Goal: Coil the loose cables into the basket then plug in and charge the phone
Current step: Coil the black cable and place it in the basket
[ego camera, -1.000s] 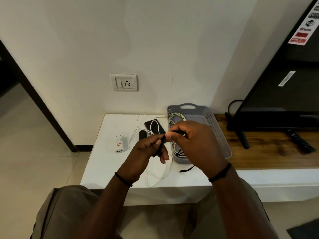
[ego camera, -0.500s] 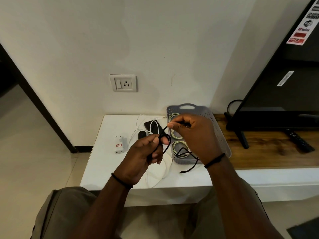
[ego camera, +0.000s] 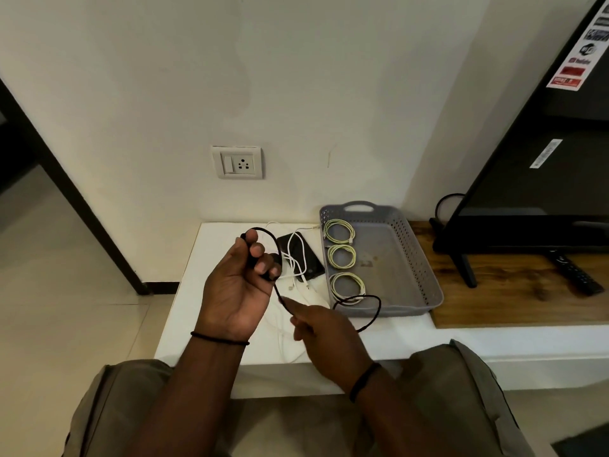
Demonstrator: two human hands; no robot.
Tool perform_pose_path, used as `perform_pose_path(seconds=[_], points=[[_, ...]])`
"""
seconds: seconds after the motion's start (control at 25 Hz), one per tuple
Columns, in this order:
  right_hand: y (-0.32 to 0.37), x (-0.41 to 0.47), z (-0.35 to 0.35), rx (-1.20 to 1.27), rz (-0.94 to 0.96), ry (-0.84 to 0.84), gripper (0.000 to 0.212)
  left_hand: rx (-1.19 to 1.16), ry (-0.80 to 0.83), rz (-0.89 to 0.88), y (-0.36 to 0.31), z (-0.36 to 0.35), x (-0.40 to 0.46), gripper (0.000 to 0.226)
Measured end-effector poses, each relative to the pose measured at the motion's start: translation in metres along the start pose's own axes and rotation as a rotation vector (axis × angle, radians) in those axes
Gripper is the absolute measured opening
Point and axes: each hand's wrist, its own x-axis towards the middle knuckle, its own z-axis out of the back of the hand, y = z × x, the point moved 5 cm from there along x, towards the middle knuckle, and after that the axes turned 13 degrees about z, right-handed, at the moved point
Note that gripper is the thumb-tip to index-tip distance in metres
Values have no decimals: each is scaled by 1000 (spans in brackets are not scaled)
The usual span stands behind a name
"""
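My left hand [ego camera: 239, 285], raised palm-up above the white shelf, holds one end of a black cable [ego camera: 370, 301] in its curled fingers, with a loop arching over them. My right hand [ego camera: 324, 331] pinches the same cable lower down; the free end curls in front of the grey basket [ego camera: 415, 255]. Three coiled pale-green cables [ego camera: 342, 255] lie in a row along the basket's left side. A black phone [ego camera: 304, 255] lies on the shelf left of the basket, with a loose white cable [ego camera: 290, 252] draped across it.
A wall socket with switch [ego camera: 238, 162] sits above the white shelf [ego camera: 184, 308]. A black TV [ego camera: 540, 166] stands on the wooden top at right, a remote [ego camera: 575, 272] beside its foot. My knees are below the shelf edge.
My hands have separated: the left rose and turned palm-up with a cable loop, the right dropped toward me, drawing the black cable out. The charger adapter is now hidden behind my left hand.
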Motion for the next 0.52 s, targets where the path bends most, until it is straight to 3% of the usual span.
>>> perform_pose_path(seconds=[0.08, 0.2, 0.36, 0.52], points=[[9, 0, -3, -6, 1, 65, 44, 2, -48, -52, -8, 8, 0, 26], [13, 1, 13, -39, -23, -40, 34, 3, -81, -100, -23, 19, -2, 23], [23, 3, 18, -118, -24, -53, 59, 82, -90, -119, -24, 19, -5, 23], [47, 6, 12, -158, 65, 22, 66, 278, -160, -170, -16, 14, -6, 19]])
